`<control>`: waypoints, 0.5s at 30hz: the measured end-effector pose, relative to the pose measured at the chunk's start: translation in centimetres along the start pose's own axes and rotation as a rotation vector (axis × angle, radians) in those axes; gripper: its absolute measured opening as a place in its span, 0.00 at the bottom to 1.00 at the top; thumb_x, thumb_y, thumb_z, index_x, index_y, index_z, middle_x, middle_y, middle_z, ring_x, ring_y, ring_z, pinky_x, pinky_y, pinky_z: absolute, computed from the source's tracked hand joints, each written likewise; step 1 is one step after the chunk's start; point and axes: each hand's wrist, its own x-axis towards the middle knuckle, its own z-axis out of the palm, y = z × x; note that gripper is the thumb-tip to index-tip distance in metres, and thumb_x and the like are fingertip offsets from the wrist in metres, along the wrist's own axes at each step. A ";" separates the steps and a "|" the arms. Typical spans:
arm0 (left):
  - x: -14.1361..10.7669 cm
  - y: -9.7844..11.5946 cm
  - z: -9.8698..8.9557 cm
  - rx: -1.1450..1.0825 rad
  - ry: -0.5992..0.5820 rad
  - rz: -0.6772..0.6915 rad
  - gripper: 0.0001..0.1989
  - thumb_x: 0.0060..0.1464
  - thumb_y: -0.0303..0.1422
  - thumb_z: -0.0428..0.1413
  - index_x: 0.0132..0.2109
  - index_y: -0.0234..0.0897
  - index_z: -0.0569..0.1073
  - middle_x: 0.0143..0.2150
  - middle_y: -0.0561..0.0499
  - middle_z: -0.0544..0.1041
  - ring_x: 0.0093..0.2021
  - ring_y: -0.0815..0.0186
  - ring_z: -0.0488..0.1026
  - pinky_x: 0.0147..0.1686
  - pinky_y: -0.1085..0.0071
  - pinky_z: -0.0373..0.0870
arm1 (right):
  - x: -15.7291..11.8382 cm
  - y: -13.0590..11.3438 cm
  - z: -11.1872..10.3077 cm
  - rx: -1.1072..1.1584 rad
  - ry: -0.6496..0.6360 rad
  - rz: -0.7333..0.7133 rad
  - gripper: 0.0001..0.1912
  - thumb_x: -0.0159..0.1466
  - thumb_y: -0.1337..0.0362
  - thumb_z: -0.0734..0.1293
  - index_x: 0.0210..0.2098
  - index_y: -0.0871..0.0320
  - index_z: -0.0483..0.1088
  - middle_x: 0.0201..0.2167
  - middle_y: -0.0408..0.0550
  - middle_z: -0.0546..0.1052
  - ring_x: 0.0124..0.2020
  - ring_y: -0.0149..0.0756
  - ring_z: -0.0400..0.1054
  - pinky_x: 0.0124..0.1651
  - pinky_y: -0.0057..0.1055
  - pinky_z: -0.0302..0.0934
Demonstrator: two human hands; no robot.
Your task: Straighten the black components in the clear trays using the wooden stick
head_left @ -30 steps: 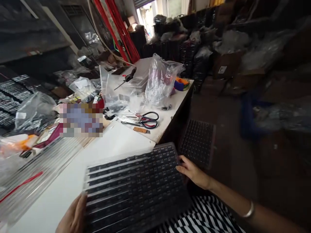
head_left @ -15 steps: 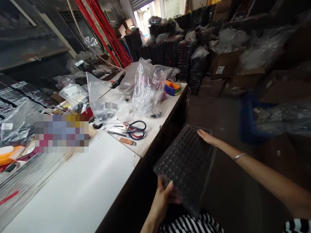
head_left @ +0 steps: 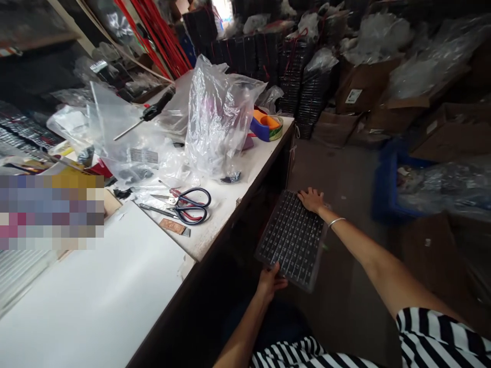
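A black panel with rows of keyboard-like keys (head_left: pixel 291 240) and a clear, plastic-looking border is low beside the bench, over the floor. My left hand (head_left: pixel 271 282) grips its near edge, thumb on top and other fingers partly hidden beneath. My right hand (head_left: pixel 311 199) lies on the far right corner with its fingers spread. What supports the panel underneath cannot be seen. On the bench to the left are scissors with dark handles (head_left: pixel 192 207) and a small brown-handled blade (head_left: pixel 174 226), both apart from my hands.
The white bench (head_left: pixel 115 286) runs along my left, its edge close to my left arm. Clear plastic bags (head_left: pixel 218 117), a screwdriver (head_left: pixel 148 112) and tape rolls (head_left: pixel 266 125) lie on it. A blue crate (head_left: pixel 385 179) and cardboard boxes (head_left: pixel 364 84) stand right.
The panel has moved farther from my body and lies flatter. My right hand has gone from gripping its far edge to resting with spread fingers; my left still holds the near edge.
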 end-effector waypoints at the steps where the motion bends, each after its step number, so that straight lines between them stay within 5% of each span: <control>1: 0.0 0.4 -0.4 0.008 0.016 -0.001 0.27 0.53 0.43 0.58 0.54 0.33 0.59 0.37 0.45 0.73 0.23 0.66 0.75 0.25 0.67 0.75 | -0.3 0.4 -0.1 -0.004 0.015 0.001 0.23 0.68 0.49 0.56 0.56 0.55 0.62 0.58 0.51 0.60 0.58 0.48 0.53 0.59 0.53 0.48; 5: 0.4 2.8 -1.9 0.028 0.097 0.070 0.30 0.56 0.43 0.54 0.60 0.42 0.50 0.42 0.46 0.72 0.24 0.69 0.75 0.27 0.69 0.75 | -2.2 2.4 -0.3 -0.008 0.116 0.177 0.25 0.69 0.48 0.52 0.61 0.53 0.56 0.61 0.51 0.55 0.60 0.50 0.50 0.58 0.53 0.48; 9: 0.9 4.2 -3.0 0.046 0.081 0.130 0.31 0.52 0.42 0.58 0.58 0.41 0.55 0.40 0.47 0.73 0.21 0.70 0.73 0.25 0.69 0.74 | -3.6 4.2 0.4 0.028 0.137 0.428 0.23 0.70 0.51 0.54 0.57 0.59 0.60 0.54 0.56 0.63 0.55 0.47 0.59 0.54 0.51 0.55; 15: 1.8 3.7 -3.1 0.041 0.082 0.159 0.28 0.50 0.44 0.59 0.53 0.38 0.59 0.33 0.52 0.72 0.20 0.71 0.71 0.24 0.71 0.72 | -2.6 4.3 2.0 0.059 0.117 0.423 0.18 0.70 0.55 0.57 0.48 0.63 0.67 0.46 0.52 0.71 0.51 0.41 0.64 0.54 0.45 0.58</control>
